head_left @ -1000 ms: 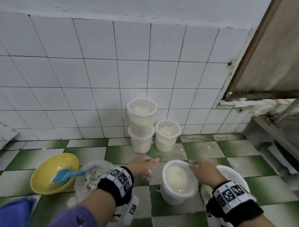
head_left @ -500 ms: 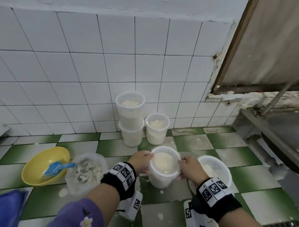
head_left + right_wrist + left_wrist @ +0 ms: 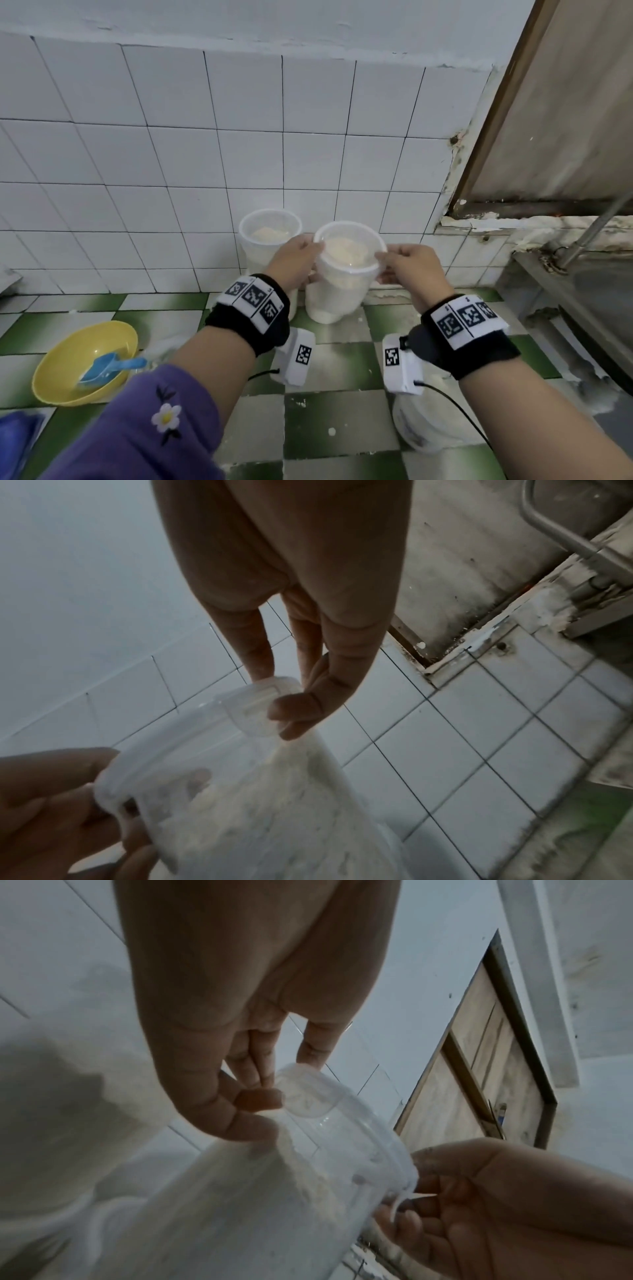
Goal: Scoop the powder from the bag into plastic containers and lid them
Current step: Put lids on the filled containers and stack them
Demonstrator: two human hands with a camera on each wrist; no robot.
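Both hands held one lidded plastic container [image 3: 346,270] of pale powder up off the floor, in front of the white tiled wall [image 3: 171,154]. The left hand [image 3: 293,262] pinched the lid's rim on one side, thumb on top and fingers curled underneath; in the left wrist view those fingers [image 3: 253,1096] pressed against a clear tab on the rim. The right hand [image 3: 411,270] pinched the opposite side the same way, and the right wrist view showed its thumb and curled fingers [image 3: 301,710] closed on the other clear tab. The powder [image 3: 344,251] showed through the transparent lid and filled most of the tub.

Directly below the held container stood another white tub [image 3: 329,308] on the floor, the held one's base overlapping its top so that I could not tell whether they touched. Just left of the held container, against the wall, rose a stack of lidded containers [image 3: 269,240], its upper one showing powder through the lid.

Well left of the held container and nearer the camera, a yellow bowl [image 3: 68,356] sat on the green-and-white checked floor [image 3: 339,428] with a blue scoop [image 3: 106,368] lying in it. Below the right wrist, a white tub or bag [image 3: 421,431] was partly hidden by the forearm. The left arm wore a purple sleeve [image 3: 144,428] with a small flower.
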